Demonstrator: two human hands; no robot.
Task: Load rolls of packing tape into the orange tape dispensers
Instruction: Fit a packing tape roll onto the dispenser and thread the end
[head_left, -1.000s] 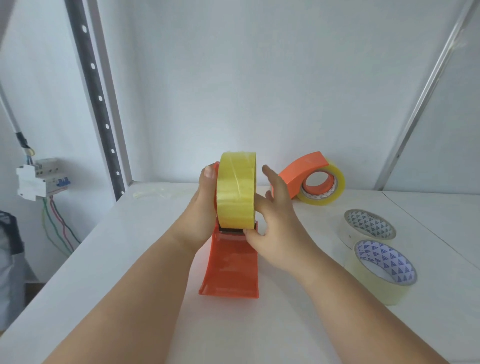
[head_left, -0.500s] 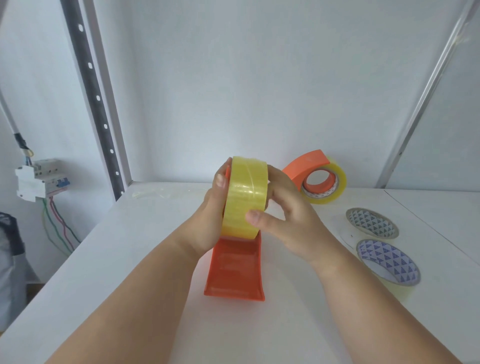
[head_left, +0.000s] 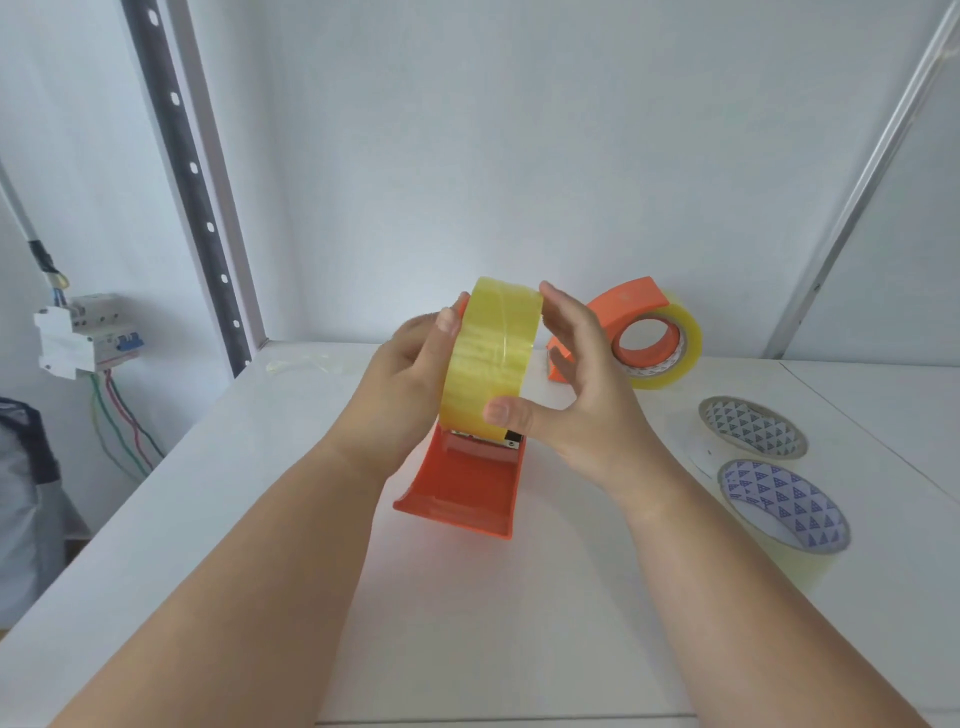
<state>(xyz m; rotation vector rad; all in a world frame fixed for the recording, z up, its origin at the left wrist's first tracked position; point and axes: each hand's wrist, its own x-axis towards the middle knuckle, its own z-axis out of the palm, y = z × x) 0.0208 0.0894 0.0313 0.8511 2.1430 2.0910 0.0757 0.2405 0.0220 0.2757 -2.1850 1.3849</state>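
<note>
Seating a yellow tape roll (head_left: 491, 356) onto the near orange dispenser (head_left: 462, 483), held upright on edge above the white table (head_left: 249, 519), roll at centre of view, handle flaring toward the viewer. Gripping from the left with the left hand (head_left: 402, 387), thumb lying on the roll's left rim and fingers hidden behind the dispenser body. Steadying from the right with the right hand (head_left: 576, 384), fingers spread and nearly straight along the roll's right face, thumb pressing the roll's outer band low down, just above the metal cutter edge (head_left: 483, 436). Judging the step in hand as the pushing home of the roll on its hub; whether fully seated, possibly not determinable, the hub being hidden behind the roll.

Calling next, by estimate, for finding the free tape end and leading it down across the cutter edge, with the left hand holding the dispenser firm.

Standing behind, near the wall, a second orange dispenser (head_left: 628, 322) already carrying a clear roll. Lying flat to the right, well apart from the hands, two spare rolls (head_left: 753, 428) and (head_left: 784, 506), cores printed with a repeating blue triangle pattern; no brand name or legible writing showing anywhere. Mounted off the table's left edge, a circuit breaker (head_left: 83, 332) with coloured wires.
</note>
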